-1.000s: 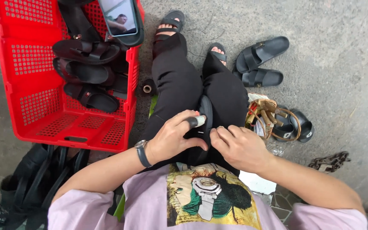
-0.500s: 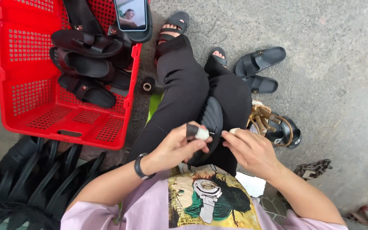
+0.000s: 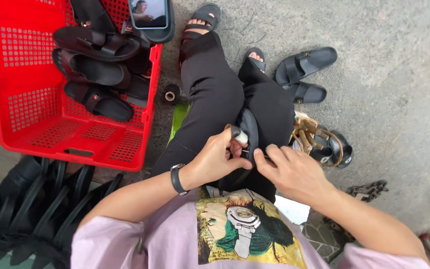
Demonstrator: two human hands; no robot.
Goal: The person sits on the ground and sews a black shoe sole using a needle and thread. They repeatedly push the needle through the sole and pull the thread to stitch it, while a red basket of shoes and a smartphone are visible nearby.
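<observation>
Seated on the concrete floor (image 3: 399, 99), knees drawn up so the lap serves as a rest. Black sandal (image 3: 249, 134) propped on edge against the right thigh, strap side turned toward the chest, likely to keep the work spot close under the eyes. Left hand (image 3: 215, 159) with grip closed around a small pale-tipped tool (image 3: 240, 137), pressing it at the sandal's edge. Right hand (image 3: 289, 172) with fingers pinched together on the sandal's rim, steadying it from the other side.

Red basket (image 3: 26, 124) just to the left, holding several black sandals (image 3: 95, 74), a phone (image 3: 149, 14) leaning on its far wall. Small thread spool (image 3: 171, 93) on the floor between basket and leg. More sandals (image 3: 304, 74) to the right, a tan-strapped pair (image 3: 322, 142) nearly touching the right knee. Stack of black soles (image 3: 31, 199) crowding the left elbow.
</observation>
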